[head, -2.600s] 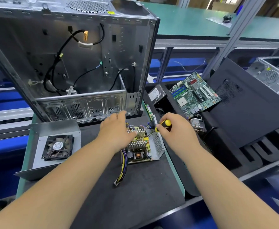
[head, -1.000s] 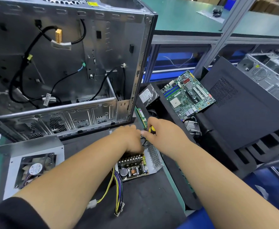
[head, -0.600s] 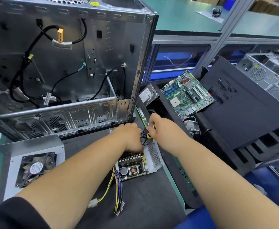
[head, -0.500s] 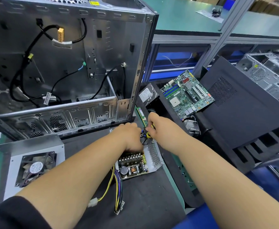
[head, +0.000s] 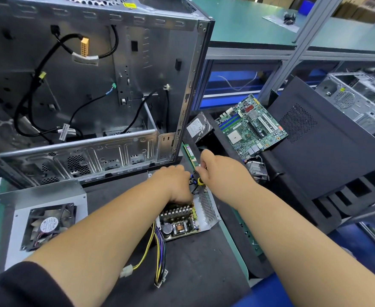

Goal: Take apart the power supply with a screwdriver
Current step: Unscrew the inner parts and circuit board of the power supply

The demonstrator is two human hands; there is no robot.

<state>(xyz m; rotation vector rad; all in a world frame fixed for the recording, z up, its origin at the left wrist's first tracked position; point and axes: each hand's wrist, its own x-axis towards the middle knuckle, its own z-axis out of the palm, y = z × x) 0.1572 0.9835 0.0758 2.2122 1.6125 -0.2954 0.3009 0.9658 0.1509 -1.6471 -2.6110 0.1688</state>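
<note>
The opened power supply (head: 206,210) lies on the black mat, its circuit board (head: 178,222) bare, with a heat sink and a coloured wire bundle (head: 158,247) trailing toward me. My left hand (head: 175,185) rests on the far end of the board, fingers curled down over it. My right hand (head: 219,171) grips a yellow and black screwdriver (head: 201,181) just beyond the supply's far right corner. The tip is hidden between my hands.
An empty grey computer case (head: 93,85) stands open right behind the supply. The supply's lid with its fan (head: 46,224) lies at the left. A bin at the right holds a green motherboard (head: 252,127), a hard drive (head: 198,128) and a black side panel (head: 328,138).
Since 2.6 s ago both hands moved to the supply's far end and came close together. Over the last half second the right hand shifted only slightly on the screwdriver.
</note>
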